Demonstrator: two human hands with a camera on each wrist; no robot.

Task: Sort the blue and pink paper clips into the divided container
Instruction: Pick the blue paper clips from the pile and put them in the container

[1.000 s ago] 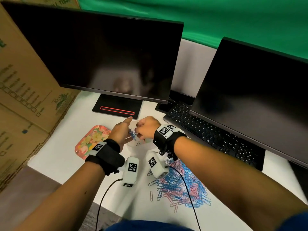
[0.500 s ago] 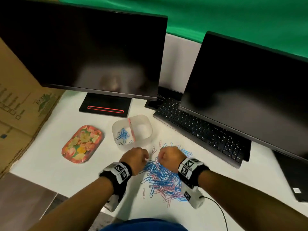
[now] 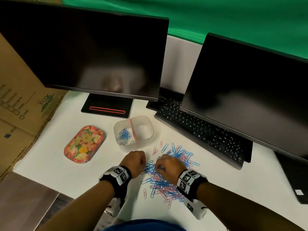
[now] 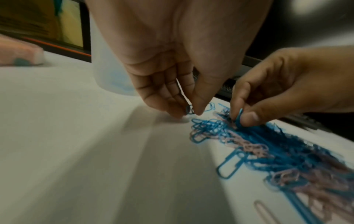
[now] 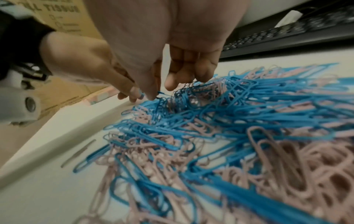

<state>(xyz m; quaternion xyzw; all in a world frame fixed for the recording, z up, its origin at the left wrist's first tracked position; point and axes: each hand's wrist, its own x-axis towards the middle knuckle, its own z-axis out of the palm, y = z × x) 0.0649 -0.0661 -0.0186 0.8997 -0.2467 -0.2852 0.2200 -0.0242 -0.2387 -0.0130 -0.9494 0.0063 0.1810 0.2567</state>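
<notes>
White desk (image 3: pixel 50 164): divided container (image 3: pixel 146 121), blue clips left compartment; both hands' fingers pinching blue clips at pile (image 3: pixel 166 185).

A white tabletop (image 3: pixel 50 164) holds a pile of blue and pink clips (image 3: pixel 168 179) at the near middle. Behind the pile sits a clear box (image 3: pixel 146 124) with a divider, blue clips in its left half, and a flowery tray (image 3: pixel 84 144) lies to its left. Farther back stand a monitor stand (image 3: pixel 107 106) and a black keyboard (image 3: pixel 203 130).
</notes>
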